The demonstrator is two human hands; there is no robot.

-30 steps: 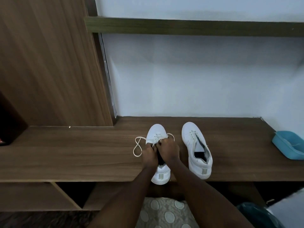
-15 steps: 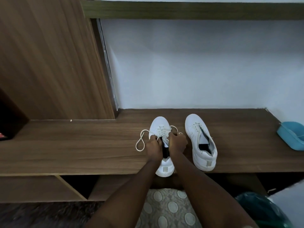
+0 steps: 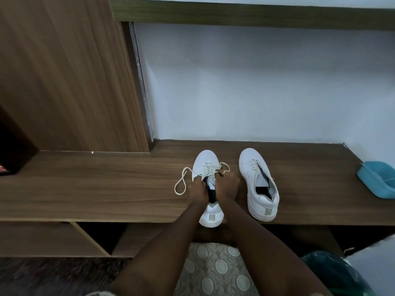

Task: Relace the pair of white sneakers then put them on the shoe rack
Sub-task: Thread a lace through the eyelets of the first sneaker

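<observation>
Left hand and right hand each pinch the lace at the throat of one sneaker on the bench, second sneaker just beside; lace looks limp and light, so grip near the tips, shoe by its stiffer heel.
</observation>
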